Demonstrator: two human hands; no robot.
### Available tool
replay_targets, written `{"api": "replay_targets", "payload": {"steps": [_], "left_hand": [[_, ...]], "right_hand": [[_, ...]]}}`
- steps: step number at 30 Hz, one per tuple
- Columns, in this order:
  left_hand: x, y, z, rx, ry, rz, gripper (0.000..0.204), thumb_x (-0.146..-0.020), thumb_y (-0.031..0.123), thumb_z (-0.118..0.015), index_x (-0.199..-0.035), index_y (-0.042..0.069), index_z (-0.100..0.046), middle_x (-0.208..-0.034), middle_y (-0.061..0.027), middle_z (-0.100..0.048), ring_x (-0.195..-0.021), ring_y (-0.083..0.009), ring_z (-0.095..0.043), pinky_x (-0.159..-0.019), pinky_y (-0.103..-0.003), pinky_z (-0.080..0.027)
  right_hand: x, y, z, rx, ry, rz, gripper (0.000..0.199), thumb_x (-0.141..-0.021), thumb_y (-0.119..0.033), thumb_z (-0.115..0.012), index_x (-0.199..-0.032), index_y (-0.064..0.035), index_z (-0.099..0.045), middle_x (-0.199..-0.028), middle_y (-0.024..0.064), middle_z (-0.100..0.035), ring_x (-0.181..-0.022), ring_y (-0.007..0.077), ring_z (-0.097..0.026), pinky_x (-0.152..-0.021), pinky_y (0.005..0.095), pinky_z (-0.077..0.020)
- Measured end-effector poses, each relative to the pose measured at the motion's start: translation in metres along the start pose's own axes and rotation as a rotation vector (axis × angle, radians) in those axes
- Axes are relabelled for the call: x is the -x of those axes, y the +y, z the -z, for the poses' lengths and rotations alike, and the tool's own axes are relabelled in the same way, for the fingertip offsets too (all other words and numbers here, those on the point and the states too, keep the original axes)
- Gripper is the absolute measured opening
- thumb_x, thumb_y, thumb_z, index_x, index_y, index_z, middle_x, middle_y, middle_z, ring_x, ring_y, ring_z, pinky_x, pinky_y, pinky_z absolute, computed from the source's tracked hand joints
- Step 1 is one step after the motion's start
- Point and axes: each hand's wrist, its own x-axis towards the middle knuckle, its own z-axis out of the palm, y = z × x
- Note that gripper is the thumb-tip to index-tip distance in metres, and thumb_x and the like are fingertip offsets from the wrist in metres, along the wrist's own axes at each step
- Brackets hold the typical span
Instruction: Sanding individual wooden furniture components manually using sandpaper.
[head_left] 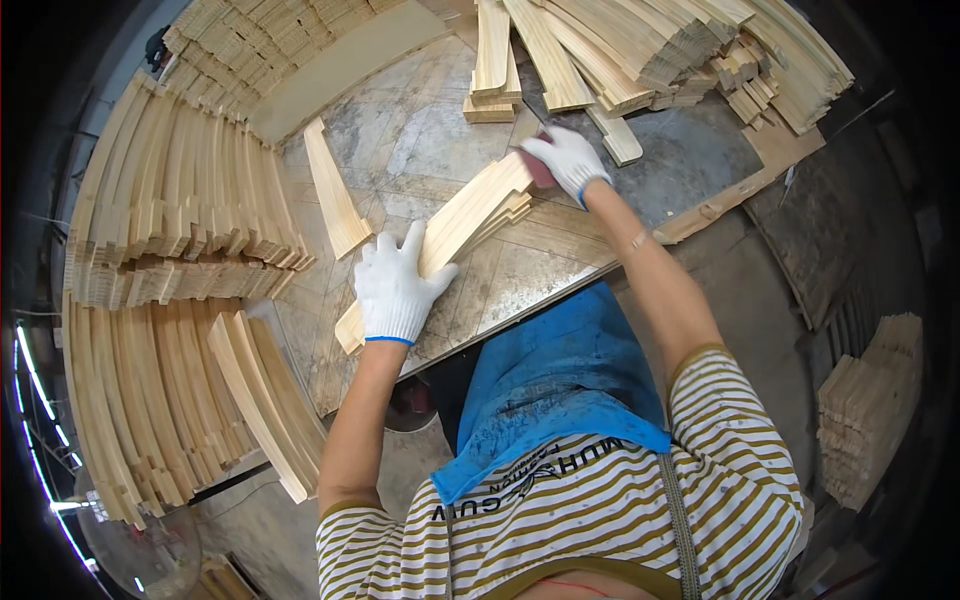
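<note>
Person at the near edge of the table (480,285), both hands in white knit gloves. Workpiece is a pale wooden slat (465,220), lying slantwise: one end close to the near left corner, the other out toward the middle of the top. More slats (515,210) show under its far half, edges peeking out on the near side.

Left hand (398,283): palm down across the slat toward its near-left end, fingers spread, thumb out to the right. Slat runs under the palm and its tip shows past the wrist.

Right hand (568,160): fingers closed over a dark red pad (538,167), which sits against the slat's far end. Pad's a bit blurred; can't tell exactly how the fingertips wrap it.

Around it: one loose slat (335,190) lies apart, toward the table's left edge. Heap of slats (640,45) at the far edge, reaching over to the far right corner, a few ends pointing at the right hand. Tall stack (190,190) along the left edge, a lower stack (150,400) nearer the person; can't tell what carries them. Another bundle (870,410) stands well off the table's right side. Blue apron (560,360) on the person, smudged dark, just beside the near edge.
</note>
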Motion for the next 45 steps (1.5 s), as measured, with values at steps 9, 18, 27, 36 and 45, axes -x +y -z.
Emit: {"api": "replay_targets", "payload": {"steps": [9, 18, 27, 36, 45], "left_hand": [[0.001, 0.0, 0.005, -0.02, 0.031, -0.058, 0.061, -0.073, 0.038, -0.072, -0.127, 0.014, -0.055, -0.108, -0.0112, -0.058, -0.099, -0.0307, -0.056, -0.08, -0.041, -0.047], [-0.024, -0.032, 0.027, 0.324, -0.296, -0.103, 0.061, -0.08, 0.039, -0.064, -0.134, 0.016, -0.049, -0.103, -0.0132, -0.061, -0.093, -0.0336, -0.06, -0.083, -0.043, -0.049], [-0.007, -0.007, -0.004, 0.007, -0.059, -0.033, 0.075, -0.067, 0.046, -0.075, -0.13, 0.013, -0.051, -0.106, -0.0129, -0.057, -0.096, -0.0308, -0.055, -0.08, -0.042, -0.046], [-0.004, -0.013, 0.001, 0.144, 0.12, -0.07, 0.067, -0.067, 0.041, -0.076, -0.123, 0.01, -0.057, -0.111, -0.0107, -0.058, -0.101, -0.0303, -0.055, -0.086, -0.04, -0.044], [0.05, -0.029, 0.049, 0.991, -0.464, 0.094, 0.064, -0.075, 0.042, -0.071, -0.118, -0.004, -0.058, -0.103, -0.0138, -0.065, -0.09, -0.0217, -0.063, -0.079, -0.034, -0.049]], "right_hand": [[0.051, 0.018, 0.026, -0.108, 0.171, -0.069, 0.048, -0.081, -0.043, -0.061, -0.1, 0.0004, -0.065, -0.09, 0.018, -0.068, -0.084, 0.028, -0.065, -0.075, 0.0355, -0.049], [0.039, 0.001, 0.018, -0.741, 0.115, -0.071, 0.033, -0.087, -0.029, -0.065, -0.103, -0.0004, -0.065, -0.088, 0.0046, -0.066, -0.073, 0.0101, -0.059, -0.067, 0.0256, -0.0479], [0.007, -0.003, -0.021, -0.13, 0.169, -0.047, 0.05, -0.08, -0.049, -0.059, -0.102, -0.0038, -0.065, -0.101, 0.0233, -0.065, -0.096, 0.0397, -0.061, -0.082, 0.0412, -0.0479], [0.084, -0.011, 0.008, -0.142, 0.448, -0.027, 0.036, -0.083, -0.041, -0.061, -0.099, -0.0087, -0.064, -0.086, 0.0176, -0.067, -0.082, 0.0355, -0.065, -0.07, 0.04, -0.0507], [0.081, -0.031, 0.041, 0.312, 0.457, 0.446, 0.02, -0.082, -0.032, -0.065, -0.091, -0.014, -0.066, -0.089, 0.0094, -0.067, -0.078, 0.0274, -0.065, -0.066, 0.0363, -0.0508]]}}
